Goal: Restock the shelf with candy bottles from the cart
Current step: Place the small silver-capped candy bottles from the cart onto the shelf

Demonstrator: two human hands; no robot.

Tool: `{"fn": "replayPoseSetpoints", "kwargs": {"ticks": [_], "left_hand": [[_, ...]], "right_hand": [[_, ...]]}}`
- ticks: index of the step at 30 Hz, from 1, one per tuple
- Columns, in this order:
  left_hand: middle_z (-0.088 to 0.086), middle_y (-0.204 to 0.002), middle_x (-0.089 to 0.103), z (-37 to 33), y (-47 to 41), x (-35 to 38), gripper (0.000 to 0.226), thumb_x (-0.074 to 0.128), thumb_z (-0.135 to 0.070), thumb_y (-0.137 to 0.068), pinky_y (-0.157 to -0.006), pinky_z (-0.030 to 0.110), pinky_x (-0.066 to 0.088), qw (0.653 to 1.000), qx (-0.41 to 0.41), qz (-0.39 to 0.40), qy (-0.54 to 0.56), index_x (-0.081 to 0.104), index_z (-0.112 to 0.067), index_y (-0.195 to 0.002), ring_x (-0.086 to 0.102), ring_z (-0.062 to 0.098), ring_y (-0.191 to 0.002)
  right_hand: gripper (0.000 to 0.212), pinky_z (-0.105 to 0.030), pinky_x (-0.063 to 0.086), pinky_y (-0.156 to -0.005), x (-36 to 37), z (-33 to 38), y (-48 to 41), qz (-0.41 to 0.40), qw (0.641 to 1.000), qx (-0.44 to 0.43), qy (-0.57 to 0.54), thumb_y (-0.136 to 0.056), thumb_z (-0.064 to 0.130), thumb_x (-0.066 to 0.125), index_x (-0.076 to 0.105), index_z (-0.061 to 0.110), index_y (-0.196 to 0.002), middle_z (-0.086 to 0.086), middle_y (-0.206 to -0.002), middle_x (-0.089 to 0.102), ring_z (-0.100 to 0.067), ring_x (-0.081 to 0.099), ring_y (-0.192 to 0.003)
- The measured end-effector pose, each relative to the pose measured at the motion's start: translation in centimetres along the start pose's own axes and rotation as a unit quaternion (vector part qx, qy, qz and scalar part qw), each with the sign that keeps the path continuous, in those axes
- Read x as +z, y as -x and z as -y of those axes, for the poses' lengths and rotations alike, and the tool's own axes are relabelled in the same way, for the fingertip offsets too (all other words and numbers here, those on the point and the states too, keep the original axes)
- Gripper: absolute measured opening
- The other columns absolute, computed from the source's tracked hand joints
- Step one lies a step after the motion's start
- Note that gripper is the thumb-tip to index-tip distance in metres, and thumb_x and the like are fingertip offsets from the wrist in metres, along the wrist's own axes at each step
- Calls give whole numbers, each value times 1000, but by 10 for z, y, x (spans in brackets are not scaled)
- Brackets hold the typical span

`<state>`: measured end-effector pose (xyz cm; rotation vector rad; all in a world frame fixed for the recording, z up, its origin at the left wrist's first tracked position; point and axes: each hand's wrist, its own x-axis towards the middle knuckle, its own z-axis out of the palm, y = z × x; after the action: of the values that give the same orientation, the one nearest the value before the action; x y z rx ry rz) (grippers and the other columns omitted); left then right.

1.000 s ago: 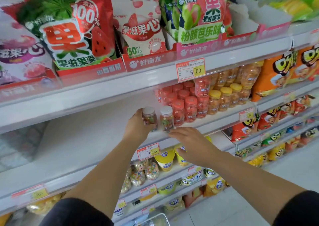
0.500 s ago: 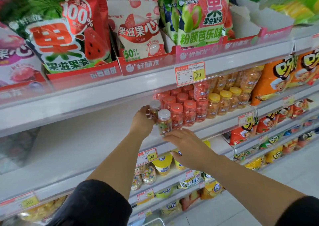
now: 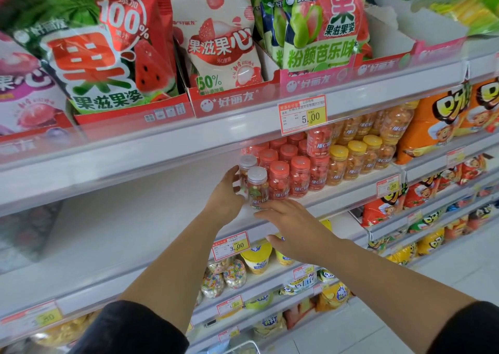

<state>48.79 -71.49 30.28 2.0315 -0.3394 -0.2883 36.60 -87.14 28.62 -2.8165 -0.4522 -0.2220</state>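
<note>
"White caps on two clear ones, where are they?"

"The white-capped candy bottles [image 3: 257, 189] stand upright, one behind the other, at the front edge of the middle shelf [image 3: 343, 195]. They are just left of the red-capped bottles [image 3: 280, 180], and the front one touches that row."

"Are they set down on the board?"

"I cannot tell. The front bottle's foot is hidden by the shelf's front rail and by fingertips."

"Whose fingertips?"

"The right hand [image 3: 295, 228] lies palm down with its fingers stretched out straight, the tips at the foot of the front bottle. It grips nothing."

"And the left hand?"

"The left hand [image 3: 225, 195] comes in from the left and curls round the pair, thumb up beside the rear cap, fingers showing through the clear plastic."

"What else is on that shelf?"

"Right of the red caps come yellow-capped bottles [image 3: 356, 159] of orange sweets, then orange snack bags [image 3: 432, 126]. Left of the hands the board is bare white."

"Above?"

"Big gummy bags [image 3: 102, 54] in red cardboard trays, with a price tag [image 3: 302, 114] reading 5.00 on the rail below them."

"Below?"

"Another tag [image 3: 231, 245] reads 3.00, over yellow tubs [image 3: 256, 259] and small bags of coloured sweets [image 3: 224, 278]."

"Any sign of the cart?"

"Only a white wire rim [image 3: 244, 346] at the bottom edge."
</note>
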Motion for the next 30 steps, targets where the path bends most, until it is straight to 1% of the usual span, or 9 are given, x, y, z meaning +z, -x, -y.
{"fn": "replayPoseSetpoints", "kwargs": {"ticks": [2,4,7,12,16,19,21,25,30], "left_hand": [[-4,-128,48,-3,3,-1,81,55,15,-85,-64,8,48,1000,9,20,-3,25,-20,-152,53,15,-107],[-4,-128,46,-8,5,-2,79,57,11,-86,-66,7,47,999,21,34,-5,26,-21,-151,52,15,-108],[-3,-129,47,-13,6,-3,73,60,8,-87,-80,21,45,998,35,51,-8,31,-23,-147,52,15,-109],[-8,-131,43,-13,4,-4,75,62,1,-89,-89,28,42,998,17,66,-1,28,-26,-151,51,16,-112],[-9,-130,44,-13,4,-4,73,61,3,-89,-88,26,41,998,18,64,-3,30,-25,-149,51,13,-110],[-9,-128,44,-13,3,-3,73,61,5,-89,-83,22,41,998,16,62,-8,30,-23,-149,51,11,-105],[-7,-130,45,-11,2,-3,75,61,5,-89,-80,21,43,999,5,54,-8,28,-21,-151,52,15,-108],[0,-143,45,-7,0,-4,81,61,5,-88,-86,28,44,999,-21,42,-14,21,-17,-155,50,22,-120],[1,-148,44,-3,-2,-2,82,59,6,-89,-85,26,44,999,-27,29,-22,20,-19,-156,50,24,-124]], "right_hand": [[51,-29,18,-117,0,-1,3,-3,1000,4,-5,-94,28,59,48,24,-144,5,-149,42,-18,35,-137],[50,-29,18,-116,1,-2,5,-5,1000,11,-12,-94,28,59,49,23,-143,4,-148,43,-18,36,-136],[50,-29,18,-117,0,-6,7,-3,999,28,-17,-94,28,58,49,23,-143,4,-148,43,-18,36,-136],[49,-29,17,-117,-3,-10,7,0,999,40,-24,-94,27,57,49,25,-143,4,-148,41,-17,34,-138],[49,-28,17,-117,-4,-11,7,6,999,43,-26,-95,27,57,48,26,-143,4,-149,41,-16,33,-139],[49,-28,18,-117,-4,-11,7,3,999,42,-28,-94,27,58,50,26,-142,4,-148,42,-16,34,-138],[48,-29,19,-117,-4,-10,6,3,999,42,-30,-94,27,58,51,25,-141,3,-148,43,-17,35,-138],[49,-29,19,-117,-4,-12,5,9,999,44,-25,-94,29,58,49,27,-142,5,-148,42,-15,33,-138],[49,-27,18,-116,-4,-12,6,12,999,41,-20,-94,29,58,49,27,-142,6,-147,42,-15,34,-137]]}}
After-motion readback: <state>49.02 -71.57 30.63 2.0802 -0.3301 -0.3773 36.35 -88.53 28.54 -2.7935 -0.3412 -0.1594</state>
